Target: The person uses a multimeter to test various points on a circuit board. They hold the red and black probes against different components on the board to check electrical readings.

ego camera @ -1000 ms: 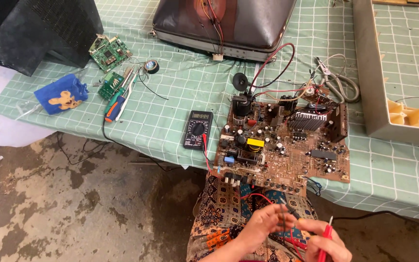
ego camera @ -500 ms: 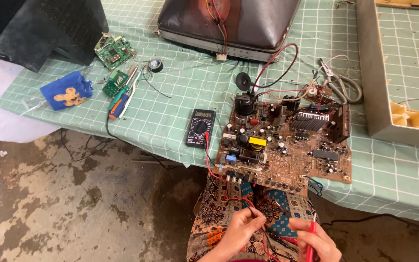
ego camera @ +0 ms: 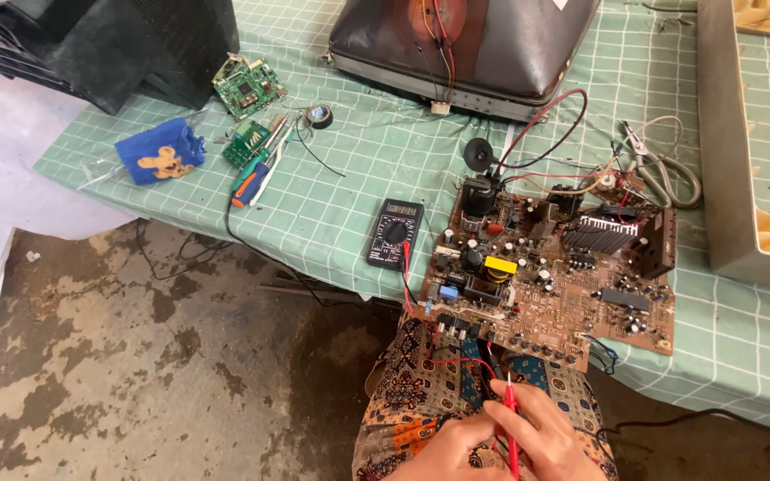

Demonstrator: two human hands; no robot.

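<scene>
My hands are low over my lap, on patterned cloth, below the table's edge. My right hand [ego camera: 552,438] grips a red meter probe [ego camera: 511,419] that points up. My left hand [ego camera: 449,451] is curled beside it, with its fingers on a black probe [ego camera: 487,370] whose tip nears the board's front edge. Red and black leads run up to a black multimeter [ego camera: 395,232] lying on the green checked tablecloth [ego camera: 331,205]. To the right of the meter lies a large brown circuit board [ego camera: 554,281] with a heat sink, capacitors and a yellow part.
A dark picture tube [ego camera: 461,44] lies at the back, wired to the board. A black casing [ego camera: 109,36] stands at the back left, a grey casing [ego camera: 737,151] at the right. A blue pouch [ego camera: 160,151], small green boards [ego camera: 247,86], screwdrivers [ego camera: 256,174] and a tape roll [ego camera: 318,114] are on the left.
The view has tilted slightly. My hands have drawn closer together in my lap, and the red probe now stands upright between them.
</scene>
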